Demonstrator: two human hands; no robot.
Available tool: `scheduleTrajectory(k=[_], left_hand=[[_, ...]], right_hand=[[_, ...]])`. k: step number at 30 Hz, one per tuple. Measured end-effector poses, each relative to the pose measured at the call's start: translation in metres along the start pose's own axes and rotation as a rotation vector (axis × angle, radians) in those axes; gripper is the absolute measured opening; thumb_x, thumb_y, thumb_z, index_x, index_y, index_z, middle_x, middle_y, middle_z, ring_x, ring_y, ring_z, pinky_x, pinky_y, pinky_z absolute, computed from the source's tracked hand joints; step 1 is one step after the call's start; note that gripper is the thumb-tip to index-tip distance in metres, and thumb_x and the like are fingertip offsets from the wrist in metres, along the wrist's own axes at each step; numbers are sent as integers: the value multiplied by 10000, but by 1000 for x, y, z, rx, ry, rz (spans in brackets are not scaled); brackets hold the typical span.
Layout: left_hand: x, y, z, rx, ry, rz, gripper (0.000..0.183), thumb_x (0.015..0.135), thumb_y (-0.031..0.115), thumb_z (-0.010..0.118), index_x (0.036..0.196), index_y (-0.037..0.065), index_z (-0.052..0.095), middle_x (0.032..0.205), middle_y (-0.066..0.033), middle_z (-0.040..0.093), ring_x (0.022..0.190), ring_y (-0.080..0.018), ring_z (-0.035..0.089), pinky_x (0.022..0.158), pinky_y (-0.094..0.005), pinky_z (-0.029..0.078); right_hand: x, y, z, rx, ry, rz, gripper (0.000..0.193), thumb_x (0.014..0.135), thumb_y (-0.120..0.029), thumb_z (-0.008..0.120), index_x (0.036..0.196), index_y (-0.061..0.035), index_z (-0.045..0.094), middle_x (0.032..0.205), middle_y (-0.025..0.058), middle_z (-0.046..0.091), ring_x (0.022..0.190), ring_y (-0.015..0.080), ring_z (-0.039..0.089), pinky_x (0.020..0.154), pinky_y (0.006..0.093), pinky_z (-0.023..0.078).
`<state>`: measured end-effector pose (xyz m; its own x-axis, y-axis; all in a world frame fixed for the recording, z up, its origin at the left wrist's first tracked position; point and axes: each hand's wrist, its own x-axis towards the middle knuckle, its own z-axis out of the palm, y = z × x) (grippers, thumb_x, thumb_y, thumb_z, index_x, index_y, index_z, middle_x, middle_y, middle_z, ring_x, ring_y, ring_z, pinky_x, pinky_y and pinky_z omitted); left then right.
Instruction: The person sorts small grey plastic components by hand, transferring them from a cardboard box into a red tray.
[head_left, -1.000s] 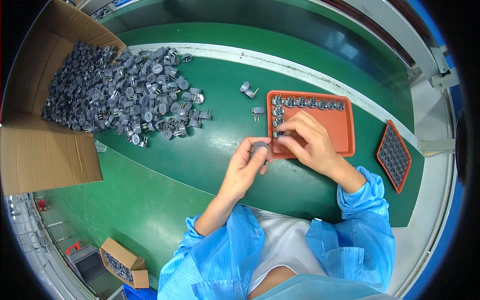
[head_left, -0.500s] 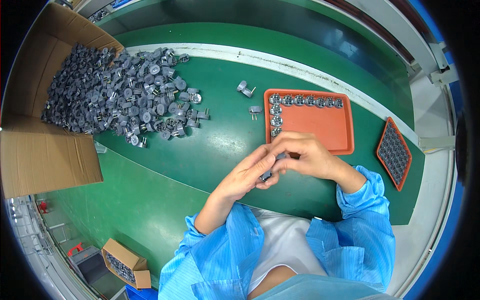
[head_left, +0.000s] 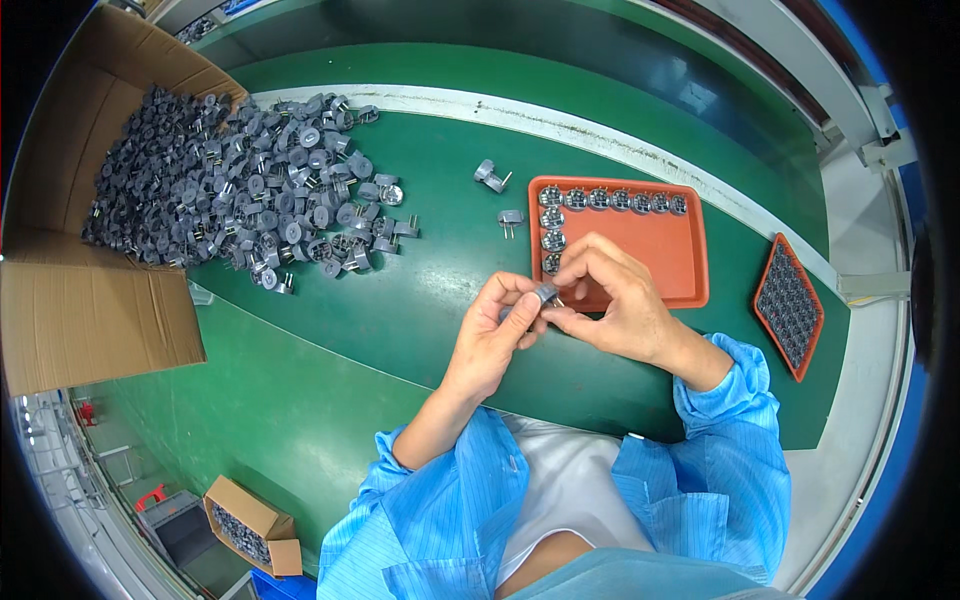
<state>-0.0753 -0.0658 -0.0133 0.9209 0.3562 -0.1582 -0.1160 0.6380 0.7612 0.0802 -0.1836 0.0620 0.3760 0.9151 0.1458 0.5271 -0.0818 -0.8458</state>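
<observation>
Head view: left hand (head_left: pixel 495 318) has its grip clamped on a grey part (head_left: pixel 546 292), thumb on top, held above the surface (head_left: pixel 440 270), just off the near left corner of the orange tray (head_left: pixel 640 245). Metal pins point right, toward the right hand (head_left: pixel 622 305). Right hand's thumb and fingertips are around the pin end; cannot tell whether its grip is on the pins or apart.

Tray lies between the surface's far edge and the hands. Seven parts line its far edge, more run down its left edge toward the near left corner; fingers hide some of that corner. Two loose parts, one (head_left: pixel 489 176) toward the surface's far edge, one (head_left: pixel 510 218) nearer, sit just left of the tray. Big pile (head_left: pixel 290 185) spills from a carton (head_left: pixel 100 320) at the surface's left end. Second tray (head_left: pixel 817 320), filled with parts, lies by the surface's right edge.
</observation>
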Motion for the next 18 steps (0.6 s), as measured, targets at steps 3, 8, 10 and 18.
scheduleTrajectory(k=[3, 8, 10, 18], left_hand=[[1, 0, 6, -50, 28, 52, 172, 1068, 175, 596, 1190, 58, 563, 975, -38, 634, 784, -76, 540, 658, -230, 428], [2, 7, -5, -68, 83, 139, 211, 1106, 278, 517, 1196, 91, 553, 1052, -66, 623, 808, -111, 525, 691, -254, 435], [5, 9, -12, -148, 93, 141, 218, 1111, 297, 497, 1188, 101, 552, 1103, -71, 612, 877, -126, 536, 739, -273, 447], [2, 14, -12, -110, 134, 57, 380, 1082, 141, 528, 1433, 4, 480, 1334, -111, 588, 1205, -199, 569, 925, -351, 493]], right_hand=[[-4, 13, 8, 7, 145, -164, 182, 824, 5, 802, 969, -6, 693, 966, 94, 660, 787, 173, 701, 662, 330, 581], [5, 18, -9, -62, 99, -56, 113, 871, -4, 744, 967, 5, 685, 876, 116, 676, 804, 283, 722, 669, 383, 583], [4, 19, -11, -193, -21, -158, 130, 880, -2, 686, 1009, 16, 677, 927, 140, 657, 857, 382, 688, 721, 430, 583], [0, 27, -2, -470, -170, -259, 213, 833, 4, 615, 1040, 30, 659, 1034, 145, 593, 974, 325, 624, 807, 433, 558]])
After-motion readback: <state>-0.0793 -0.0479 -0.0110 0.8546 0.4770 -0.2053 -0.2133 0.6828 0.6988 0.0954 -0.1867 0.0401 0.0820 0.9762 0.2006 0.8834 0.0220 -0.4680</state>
